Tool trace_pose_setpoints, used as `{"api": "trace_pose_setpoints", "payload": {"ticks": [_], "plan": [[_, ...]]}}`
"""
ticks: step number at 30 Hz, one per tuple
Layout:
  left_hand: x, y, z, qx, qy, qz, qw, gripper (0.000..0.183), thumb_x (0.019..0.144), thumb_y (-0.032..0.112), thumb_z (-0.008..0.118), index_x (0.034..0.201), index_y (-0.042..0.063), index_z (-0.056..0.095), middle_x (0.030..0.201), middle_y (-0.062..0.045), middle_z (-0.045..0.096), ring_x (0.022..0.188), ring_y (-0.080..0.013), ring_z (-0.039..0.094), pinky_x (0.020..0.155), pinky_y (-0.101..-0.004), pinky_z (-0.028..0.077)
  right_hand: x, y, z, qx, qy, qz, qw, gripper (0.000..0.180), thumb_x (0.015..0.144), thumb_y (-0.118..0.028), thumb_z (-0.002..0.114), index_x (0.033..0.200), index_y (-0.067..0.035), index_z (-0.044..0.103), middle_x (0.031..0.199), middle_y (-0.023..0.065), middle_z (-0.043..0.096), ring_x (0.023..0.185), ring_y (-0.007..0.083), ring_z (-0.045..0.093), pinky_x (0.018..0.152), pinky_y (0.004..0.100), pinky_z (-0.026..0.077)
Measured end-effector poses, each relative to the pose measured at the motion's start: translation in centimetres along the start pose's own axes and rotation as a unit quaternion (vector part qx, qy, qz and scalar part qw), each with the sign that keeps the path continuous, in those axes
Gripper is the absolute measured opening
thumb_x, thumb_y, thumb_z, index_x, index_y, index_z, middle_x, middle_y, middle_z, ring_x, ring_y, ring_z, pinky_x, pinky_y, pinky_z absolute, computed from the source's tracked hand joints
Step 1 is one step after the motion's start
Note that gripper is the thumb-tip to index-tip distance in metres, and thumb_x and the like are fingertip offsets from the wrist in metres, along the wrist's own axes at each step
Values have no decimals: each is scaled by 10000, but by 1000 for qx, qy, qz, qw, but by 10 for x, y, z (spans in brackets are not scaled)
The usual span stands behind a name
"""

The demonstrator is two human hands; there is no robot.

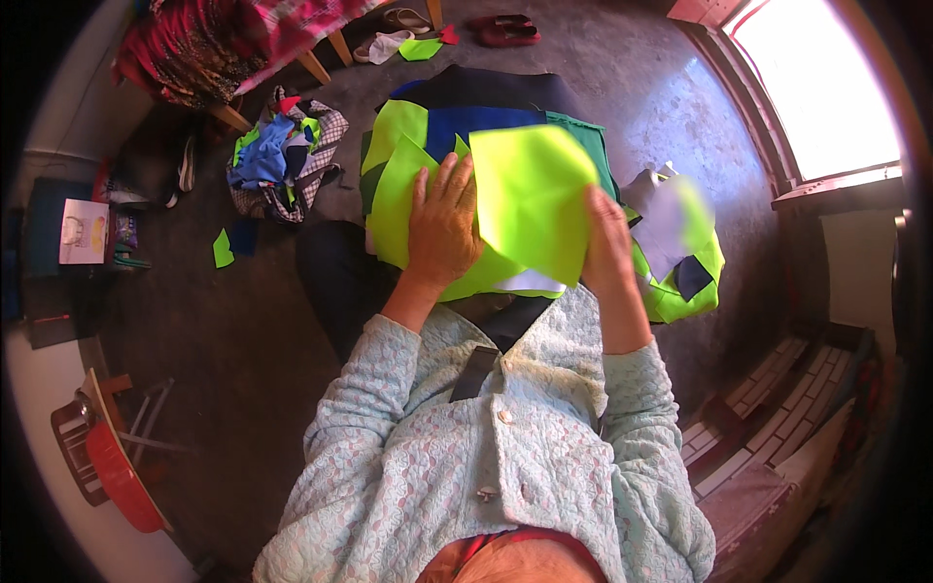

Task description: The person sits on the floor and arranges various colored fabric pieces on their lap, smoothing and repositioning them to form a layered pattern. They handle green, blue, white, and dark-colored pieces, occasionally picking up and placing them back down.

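Across my lap lies a patchwork of fabric [485, 125] in navy, blue, green and neon yellow. My right hand [606, 237] grips the right edge of a loose neon yellow fabric piece [536, 197], with the thumb hidden behind it. This piece is raised over the patchwork and partly covers it. My left hand [444, 222] rests flat, fingers slightly apart, on another neon yellow piece [393, 208] at the patchwork's left side. Its thumb side meets the left edge of the loose piece. A strip of white cloth [536, 281] shows below.
A checked cloth bundle [332, 127] with mixed scraps sits on the floor at left. At right is a heap of neon and grey scraps [674, 240]. Red shoes [504, 30] and pale shoes [383, 45] lie beyond, near a cloth-draped wooden piece of furniture [313, 67].
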State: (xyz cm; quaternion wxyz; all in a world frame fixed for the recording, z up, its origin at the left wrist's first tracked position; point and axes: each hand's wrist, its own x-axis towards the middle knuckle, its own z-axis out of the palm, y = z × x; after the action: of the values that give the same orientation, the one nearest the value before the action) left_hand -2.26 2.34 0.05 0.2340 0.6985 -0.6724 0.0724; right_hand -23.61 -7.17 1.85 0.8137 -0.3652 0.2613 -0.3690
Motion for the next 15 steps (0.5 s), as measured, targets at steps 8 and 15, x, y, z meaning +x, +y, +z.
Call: {"api": "trace_pose_setpoints", "payload": {"ticks": [8,15], "plan": [[1,4,-4,-47,25,-9,999,510,902,354,547,1348,107,527,1435,-100,466,1367,-301,395,1119,-530,241,-14,28,-3,-97,30,-35,994,348,960,-113,605,1285,2,561,1130,42,664,980,108,630,859,249,498],[-2,-5,5,-181,86,-51,978,459,941,197,533,1377,62,484,1368,-129,537,1318,-301,456,1133,-491,257,-15,33,9,-354,91,-155,918,553,892,-16,638,1407,-10,437,1090,76,660,960,88,617,848,229,478]]}}
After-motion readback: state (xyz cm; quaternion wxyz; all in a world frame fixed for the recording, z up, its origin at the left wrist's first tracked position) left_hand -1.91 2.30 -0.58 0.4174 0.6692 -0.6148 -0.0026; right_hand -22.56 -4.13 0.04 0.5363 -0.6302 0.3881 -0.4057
